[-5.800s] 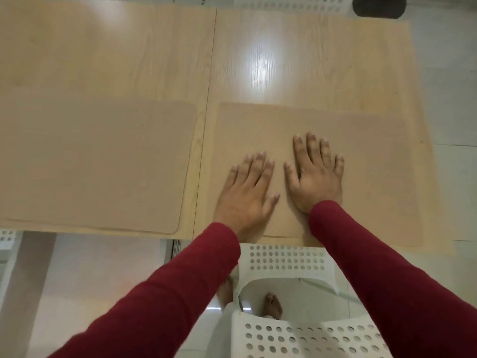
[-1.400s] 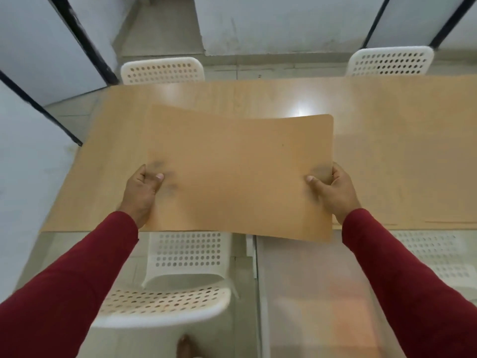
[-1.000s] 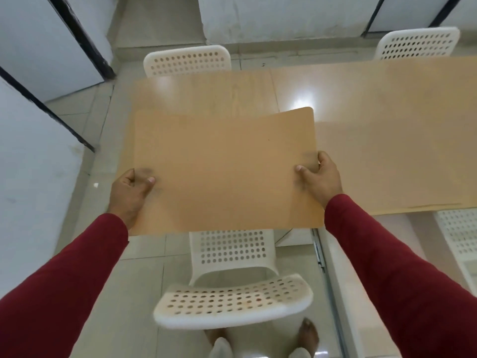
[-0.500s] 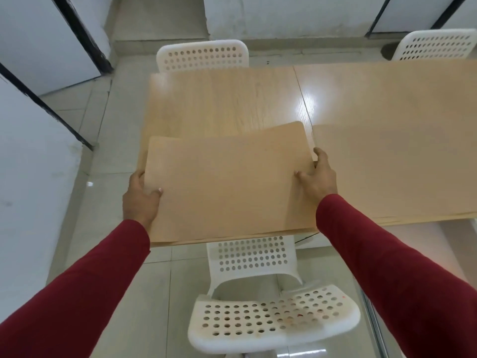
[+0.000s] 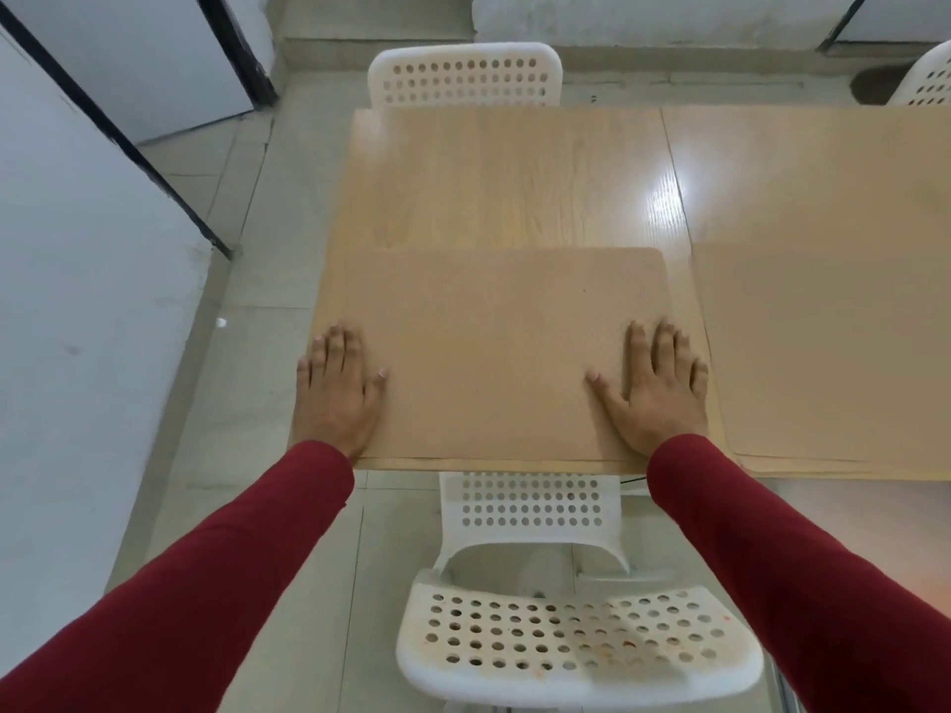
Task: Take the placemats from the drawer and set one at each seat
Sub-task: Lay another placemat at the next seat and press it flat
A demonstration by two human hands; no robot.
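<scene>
A tan placemat (image 5: 489, 347) lies flat on the near left end of the light wooden table (image 5: 504, 182), in front of a white perforated chair (image 5: 566, 640). My left hand (image 5: 337, 391) rests palm down on the mat's left edge, fingers spread. My right hand (image 5: 653, 388) presses flat on its right edge, fingers apart. Neither hand grips anything. A second tan placemat (image 5: 823, 352) lies on the table to the right, cut off by the frame.
Another white chair (image 5: 465, 77) stands at the table's far side, and part of a third (image 5: 926, 82) shows at the top right. A white wall (image 5: 77, 311) runs close along the left. Tiled floor (image 5: 242, 455) lies between the wall and the table.
I have lowered the placemat from the air onto the table's left end. Both hands let go of its edges and now lie flat on top of it.
</scene>
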